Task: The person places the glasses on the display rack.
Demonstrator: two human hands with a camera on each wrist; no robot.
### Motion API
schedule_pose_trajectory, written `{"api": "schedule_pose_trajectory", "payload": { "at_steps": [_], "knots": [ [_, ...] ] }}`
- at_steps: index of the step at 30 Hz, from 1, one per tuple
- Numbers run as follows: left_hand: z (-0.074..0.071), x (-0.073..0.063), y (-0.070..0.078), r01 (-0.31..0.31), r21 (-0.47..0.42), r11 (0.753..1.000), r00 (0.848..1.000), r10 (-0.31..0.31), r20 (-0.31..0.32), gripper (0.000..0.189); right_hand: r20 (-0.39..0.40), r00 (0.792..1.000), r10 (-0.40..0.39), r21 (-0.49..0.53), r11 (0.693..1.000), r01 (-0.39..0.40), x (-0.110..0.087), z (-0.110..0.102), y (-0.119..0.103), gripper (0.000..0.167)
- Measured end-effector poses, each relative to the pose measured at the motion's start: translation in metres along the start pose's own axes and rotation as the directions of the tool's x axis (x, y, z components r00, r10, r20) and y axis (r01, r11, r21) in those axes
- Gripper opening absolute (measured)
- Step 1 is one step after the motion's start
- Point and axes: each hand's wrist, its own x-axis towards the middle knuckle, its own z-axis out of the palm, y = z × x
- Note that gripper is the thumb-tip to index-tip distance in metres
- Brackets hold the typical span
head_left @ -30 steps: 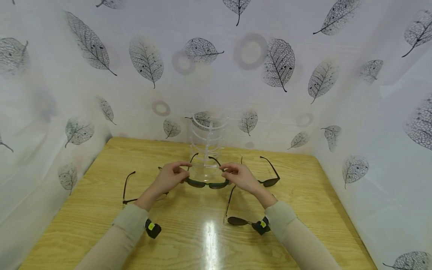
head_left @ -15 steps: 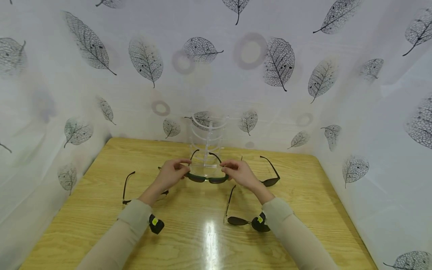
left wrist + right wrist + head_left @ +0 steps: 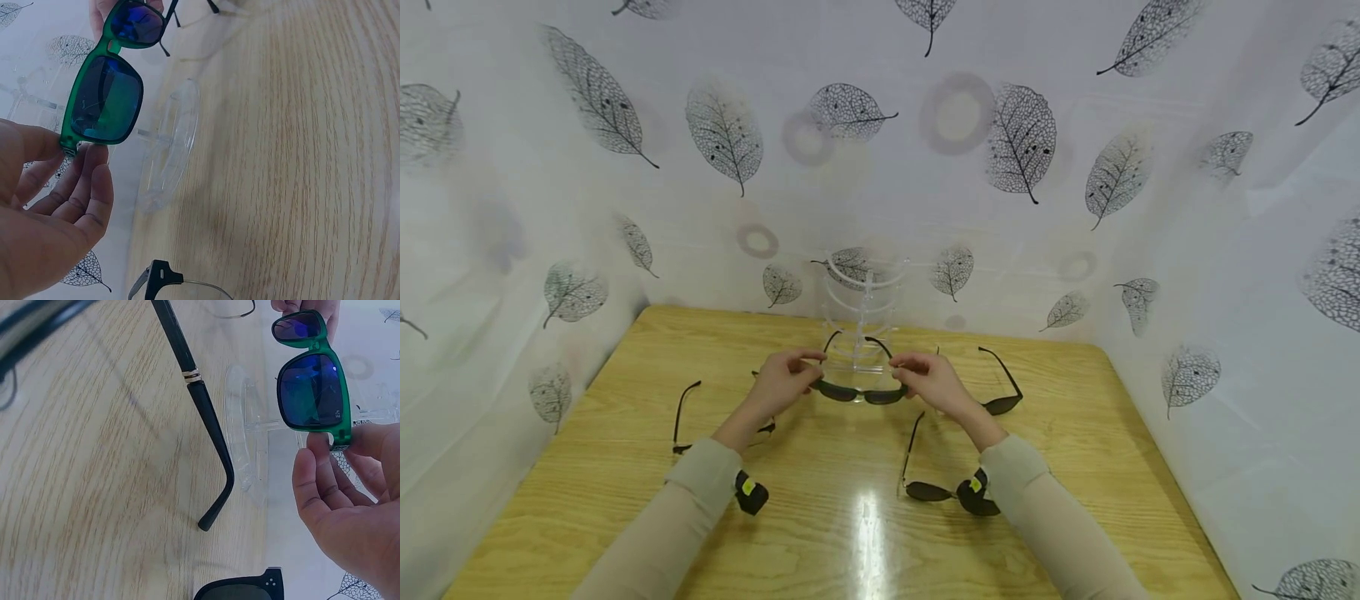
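Green-framed sunglasses (image 3: 880, 397) with dark bluish lenses are held up in front of a clear plastic glasses stand (image 3: 867, 308), their temples pointing toward it. My left hand (image 3: 784, 385) pinches the frame at its left hinge corner, thumb and fingers curled there. At the opposite hinge corner my right hand (image 3: 931, 385) pinches the frame in the same way. In the left wrist view the green sunglasses (image 3: 103, 100) hang above the stand's round clear base (image 3: 175, 147). The right wrist view shows the lenses of the sunglasses (image 3: 312, 390) beside my thumb and fingers.
Glasses with thin dark temples (image 3: 679, 412) lie on the wooden table (image 3: 805, 517), partly behind my left arm. Dark sunglasses (image 3: 928, 492) lie near my right wrist, and another dark pair (image 3: 1002, 405) sits behind my right hand. Leaf-patterned cloth (image 3: 880, 192) surrounds the table.
Both hands have lifted the green sunglasses slightly up and toward the stand. Over the last half second they have barely moved. The other glasses stay where they were.
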Motion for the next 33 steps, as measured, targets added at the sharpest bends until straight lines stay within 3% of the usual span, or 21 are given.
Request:
{"api": "schedule_pose_trajectory", "payload": {
  "at_steps": [11,33],
  "knots": [
    [0.001,0.009,-0.002,0.003,-0.019,1.0,1.0,-0.004,-0.03,0.031,-0.033,0.998,0.06,0.045,0.997,-0.059,0.004,0.001,-0.002,0.04],
    [0.003,0.022,-0.004,0.025,-0.136,0.99,0.998,-0.032,-0.054,0.04,-0.076,0.995,0.07,0.21,0.976,-0.053,0.023,0.001,0.005,0.042]
  ]
}}
